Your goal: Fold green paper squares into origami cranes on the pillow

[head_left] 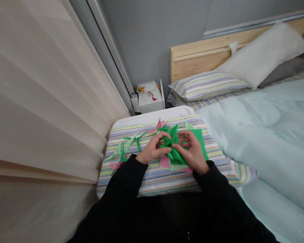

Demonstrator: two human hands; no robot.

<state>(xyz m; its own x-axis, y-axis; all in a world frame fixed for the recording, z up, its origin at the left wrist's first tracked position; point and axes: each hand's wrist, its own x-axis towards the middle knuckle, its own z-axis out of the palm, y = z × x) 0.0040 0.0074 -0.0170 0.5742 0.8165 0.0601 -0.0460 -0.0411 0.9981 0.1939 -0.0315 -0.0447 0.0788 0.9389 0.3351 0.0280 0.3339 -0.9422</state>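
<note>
Fingers of the left hand [154, 148] and right hand [192, 151] holding folded green paper [174, 134] above flat sheets [200, 139].

I can't make out any readable lettering, label, brand, number or sign from where I'm standing.
</note>
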